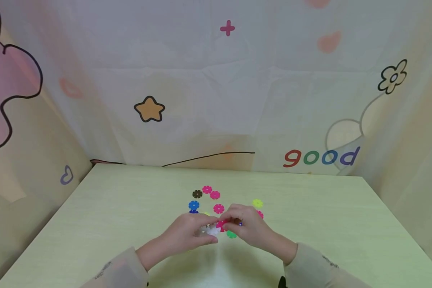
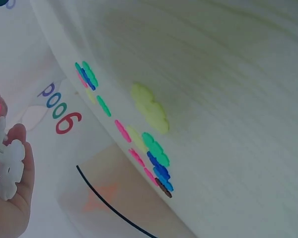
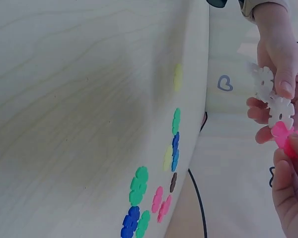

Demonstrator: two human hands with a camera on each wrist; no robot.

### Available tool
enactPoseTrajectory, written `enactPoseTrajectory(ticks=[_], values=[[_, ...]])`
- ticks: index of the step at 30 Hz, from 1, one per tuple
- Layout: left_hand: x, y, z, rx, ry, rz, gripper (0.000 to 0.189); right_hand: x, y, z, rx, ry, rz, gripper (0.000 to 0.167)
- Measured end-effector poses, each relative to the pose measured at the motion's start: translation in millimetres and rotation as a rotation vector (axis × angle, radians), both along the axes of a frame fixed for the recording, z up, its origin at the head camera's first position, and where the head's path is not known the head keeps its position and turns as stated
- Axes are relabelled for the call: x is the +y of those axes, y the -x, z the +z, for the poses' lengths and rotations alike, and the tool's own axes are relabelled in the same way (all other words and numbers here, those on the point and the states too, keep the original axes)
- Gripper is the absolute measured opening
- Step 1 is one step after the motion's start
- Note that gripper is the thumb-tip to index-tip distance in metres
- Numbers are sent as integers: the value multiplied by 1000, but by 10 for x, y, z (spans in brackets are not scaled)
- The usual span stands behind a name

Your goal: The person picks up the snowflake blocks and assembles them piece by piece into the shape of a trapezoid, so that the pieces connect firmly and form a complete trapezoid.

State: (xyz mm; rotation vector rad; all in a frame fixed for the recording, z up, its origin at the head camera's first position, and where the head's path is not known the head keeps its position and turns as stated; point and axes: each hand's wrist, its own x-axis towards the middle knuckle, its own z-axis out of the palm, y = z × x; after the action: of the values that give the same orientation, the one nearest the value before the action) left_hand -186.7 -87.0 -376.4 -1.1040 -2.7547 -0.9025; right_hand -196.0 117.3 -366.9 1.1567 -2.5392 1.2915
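My left hand [image 1: 181, 236] holds several white snowflake discs [image 1: 211, 231], linked together, between thumb and fingers. In the right wrist view the linked white discs [image 3: 280, 113] run down from the left hand [image 3: 280, 49]. A pink snowflake disc [image 3: 282, 133] touches the lowest white one, and my right hand [image 3: 293, 191] pinches it between thumb and fingers. In the head view the right hand [image 1: 251, 225] partly covers the pink disc [image 1: 221, 226]. Whether the pink disc is slotted into the white one, I cannot tell. The left wrist view shows the white discs [image 2: 11, 171] over the left palm.
Loose snowflake discs lie on the pale table [image 1: 129, 200] beyond the hands: a brown one [image 1: 197, 194], a blue one [image 1: 193, 205], several pink ones [image 1: 218, 209], a yellow one [image 1: 257, 203] and a green one [image 1: 232, 234]. A printed cloth [image 1: 187, 132] hangs behind the table.
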Motion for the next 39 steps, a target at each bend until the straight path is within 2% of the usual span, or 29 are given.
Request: enactPoseTrajectory(ticks=[3, 8, 11, 13, 17, 20, 24, 31, 39], values=[[13, 9, -29, -20, -18, 1, 40, 0, 13, 1, -36, -5, -11, 14], [17, 12, -56, -52, -18, 15, 37, 25, 44, -5, -36, -22, -15, 15], [-6, 7, -54, -59, -3, 42, 38, 97, 105, 23, -56, -51, -64, 17], [-41, 12, -50, -78, 9, 67, 41, 180, 180, 44, -106, -75, -124, 19], [-142, 50, -72, -154, -24, 89, 47, 409, 394, 44, -281, -130, -236, 22], [-209, 84, -106, -196, -63, 91, 49, 595, 560, -29, -380, -171, -277, 25], [-258, 120, -125, -218, -85, 105, 48, 764, 706, -161, -436, -229, -318, 27], [-281, 163, -135, -238, -120, 123, 46, 849, 841, -356, -499, -351, -420, 28], [-298, 176, -148, -230, -116, 128, 46, 864, 916, -534, -525, -411, -432, 30]])
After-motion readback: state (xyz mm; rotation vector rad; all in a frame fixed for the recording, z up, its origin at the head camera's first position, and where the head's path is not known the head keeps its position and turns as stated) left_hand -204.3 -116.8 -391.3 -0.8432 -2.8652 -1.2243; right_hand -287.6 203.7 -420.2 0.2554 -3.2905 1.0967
